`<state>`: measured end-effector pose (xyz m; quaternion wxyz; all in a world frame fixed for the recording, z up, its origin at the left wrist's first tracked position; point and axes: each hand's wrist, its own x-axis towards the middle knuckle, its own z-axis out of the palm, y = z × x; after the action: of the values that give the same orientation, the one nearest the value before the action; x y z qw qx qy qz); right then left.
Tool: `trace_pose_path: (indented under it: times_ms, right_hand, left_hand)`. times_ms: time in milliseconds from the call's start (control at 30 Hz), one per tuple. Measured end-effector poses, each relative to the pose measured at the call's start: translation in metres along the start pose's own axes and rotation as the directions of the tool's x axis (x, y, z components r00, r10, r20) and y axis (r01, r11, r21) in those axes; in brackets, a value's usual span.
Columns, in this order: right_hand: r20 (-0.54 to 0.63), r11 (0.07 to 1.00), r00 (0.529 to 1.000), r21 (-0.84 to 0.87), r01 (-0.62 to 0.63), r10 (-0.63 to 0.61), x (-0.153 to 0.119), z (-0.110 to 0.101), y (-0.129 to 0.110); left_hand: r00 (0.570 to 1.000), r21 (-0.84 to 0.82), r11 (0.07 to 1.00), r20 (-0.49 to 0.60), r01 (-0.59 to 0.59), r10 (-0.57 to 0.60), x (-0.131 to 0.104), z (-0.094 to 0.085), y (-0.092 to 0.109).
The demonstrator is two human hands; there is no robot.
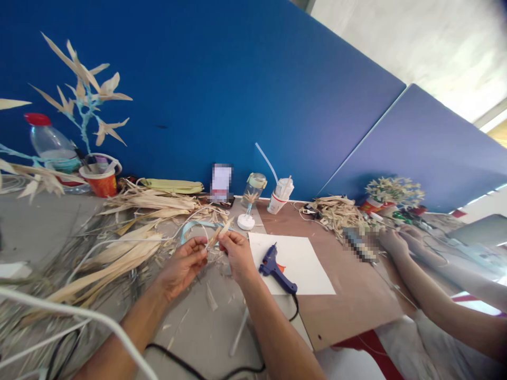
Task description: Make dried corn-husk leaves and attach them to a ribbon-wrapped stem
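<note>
A: What could go wrong at this cluttered workbench?

B: A dried husk piece [225, 228], thin and likely brittle, could split if pinched or twisted too hard. A glue gun [273, 265] lies on a white sheet [315, 272] beside the right forearm, its black cord [295, 309] passing under that arm — a sideways sweep could catch the cord and drag the gun.

A: Any other hazard?

B: A white cable [130, 239] curves past the left hand [182, 265] and could snag the fingers if that hand swings outward.

A: And the hands themselves?

B: The right hand [237, 254] pinches the husk piece between thumb and forefinger. The left hand's thumb and fingers are bent close together; whether they grip it too, I cannot tell.

A: Where does the husk piece sit?

B: Between the two hands, at the right fingertips and just beyond the left ones, its pale tip pointing up and away. Past it stands a small husk flower on a white base [246, 222]; more husks [119, 253] are heaped to the left.
</note>
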<state>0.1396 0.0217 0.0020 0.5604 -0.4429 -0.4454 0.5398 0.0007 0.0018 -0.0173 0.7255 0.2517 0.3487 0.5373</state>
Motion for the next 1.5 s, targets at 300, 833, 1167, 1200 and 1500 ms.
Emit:
trace_pose_path:
  times_ms: [300,833,1167,1200,1500]
  right_hand:
    - [-0.002,0.999,0.999,0.003,-0.037,0.037,-0.001,0.002,0.002]
    - [0.014,0.991,0.992,0.043,-0.123,0.123,0.000,0.002,0.004]
    - [-0.032,0.987,0.997,-0.141,-0.079,0.075,0.002,-0.003,0.006]
    - [-0.028,0.987,0.996,-0.135,-0.086,0.083,0.002,-0.002,0.006]
    - [-0.031,0.986,0.985,-0.002,-0.167,0.167,0.000,0.001,0.002]
  left_hand:
    - [0.998,0.070,0.996,-0.036,-0.057,0.059,0.002,0.005,-0.004]
    - [0.994,0.217,0.971,-0.007,-0.106,0.110,0.006,0.004,-0.008]
    - [0.983,0.354,0.921,-0.022,-0.164,0.184,0.012,-0.006,-0.017]
    - [0.981,0.364,0.915,-0.018,-0.171,0.191,0.013,-0.006,-0.017]
    - [0.985,0.341,0.926,0.002,-0.160,0.170,0.009,-0.001,-0.012]
